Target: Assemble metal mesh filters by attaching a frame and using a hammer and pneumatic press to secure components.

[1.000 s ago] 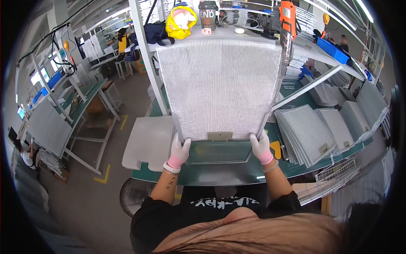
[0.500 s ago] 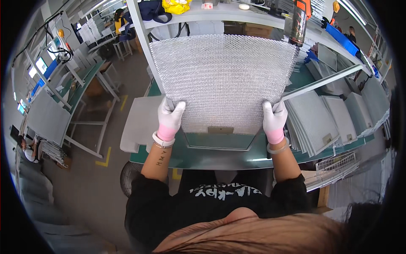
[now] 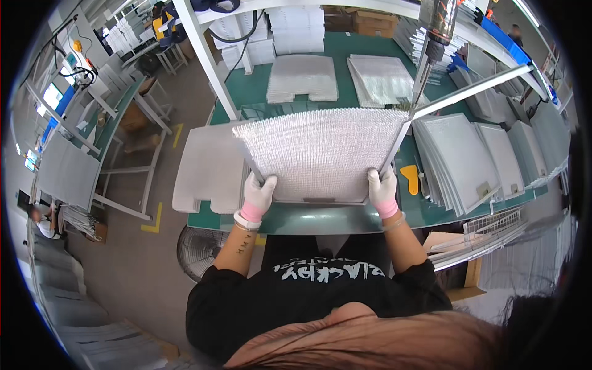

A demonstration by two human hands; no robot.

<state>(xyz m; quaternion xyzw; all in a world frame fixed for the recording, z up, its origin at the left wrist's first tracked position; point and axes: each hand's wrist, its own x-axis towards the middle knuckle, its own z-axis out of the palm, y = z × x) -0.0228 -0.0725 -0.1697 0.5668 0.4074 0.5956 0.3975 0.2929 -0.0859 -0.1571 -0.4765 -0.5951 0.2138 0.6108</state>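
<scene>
A silvery metal mesh panel [image 3: 324, 151] stands tilted over the green workbench, its far edge raised and bowed. My left hand [image 3: 259, 194], in a white glove with a pink cuff, closes on its left side, thumb over the mesh. Gloved the same way, my right hand [image 3: 383, 190] grips the right side. Grey metal strips run along both sides of the mesh by my hands; whether they belong to the panel or to a frame under it, I cannot tell. The fingers behind the panel are hidden.
A powered screwdriver [image 3: 436, 37] hangs above the panel's far right corner. A yellow scraper [image 3: 409, 179] lies right of my right hand. Filter panels [image 3: 459, 163] lean at the right; flat grey sheets [image 3: 206, 166] lie left. A floor fan [image 3: 200, 251] stands below the bench's left end.
The mesh panel has come down and nearer to me, with both hands still on it. Stacks at the back of the bench and the yellow scraper now show.
</scene>
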